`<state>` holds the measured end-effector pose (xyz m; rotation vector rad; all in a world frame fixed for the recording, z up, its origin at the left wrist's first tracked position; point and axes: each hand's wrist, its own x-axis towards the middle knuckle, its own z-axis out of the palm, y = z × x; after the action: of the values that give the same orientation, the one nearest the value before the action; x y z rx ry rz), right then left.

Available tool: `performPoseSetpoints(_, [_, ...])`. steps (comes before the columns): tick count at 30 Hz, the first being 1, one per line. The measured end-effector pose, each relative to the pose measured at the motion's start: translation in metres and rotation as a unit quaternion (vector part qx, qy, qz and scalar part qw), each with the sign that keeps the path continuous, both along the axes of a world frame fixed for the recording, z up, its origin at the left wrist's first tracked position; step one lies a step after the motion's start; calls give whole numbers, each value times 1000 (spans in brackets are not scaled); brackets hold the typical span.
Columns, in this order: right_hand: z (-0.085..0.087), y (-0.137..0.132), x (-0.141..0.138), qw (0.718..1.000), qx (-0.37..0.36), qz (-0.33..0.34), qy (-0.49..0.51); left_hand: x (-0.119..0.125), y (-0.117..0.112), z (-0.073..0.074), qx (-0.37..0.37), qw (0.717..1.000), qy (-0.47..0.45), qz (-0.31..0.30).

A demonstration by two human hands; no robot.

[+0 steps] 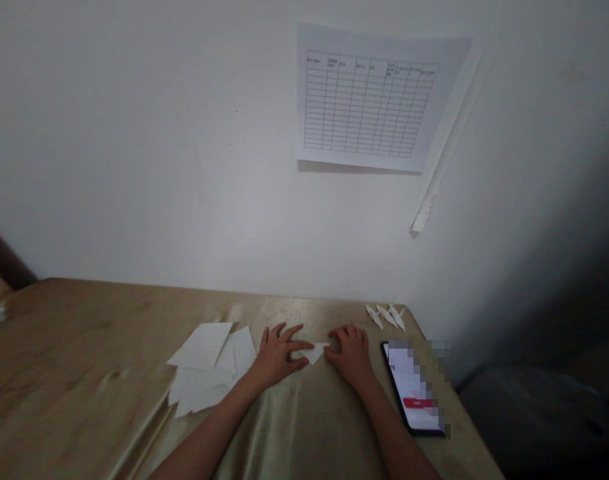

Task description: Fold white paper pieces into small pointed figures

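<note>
Between my hands, on the table, is a small white folded paper (315,354) shaped like a triangle with one point toward me. My left hand (278,355) has its thumb and index finger at the paper's left side, the other fingers spread out. At the right corner, my right hand (349,349) pinches the paper with thumb and fingertips, its fingers curled. Left of my left hand lies a loose pile of white paper sheets (209,367). Several small folded paper pieces (387,317) sit in a row near the back right corner.
The table (84,360) has a shiny gold-brown cloth and meets a white wall (134,167). A phone (412,390) with a lit screen lies by the right edge. A printed table sheet (369,107) and a white strip (449,150) are on the wall. A dark shape (534,413) stands at right.
</note>
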<state>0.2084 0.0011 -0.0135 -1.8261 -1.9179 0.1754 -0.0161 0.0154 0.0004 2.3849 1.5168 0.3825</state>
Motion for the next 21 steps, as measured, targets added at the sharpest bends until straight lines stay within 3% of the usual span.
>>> performPoseSetpoints(13, [6, -15, -11, 999, -11, 29, 20, 5, -4, 4, -4, 1000, 18, 20])
performPoseSetpoints(21, [-2, -15, -12, 999, -3, 36, 4, 5, -4, 3, -3, 1000, 22, 22])
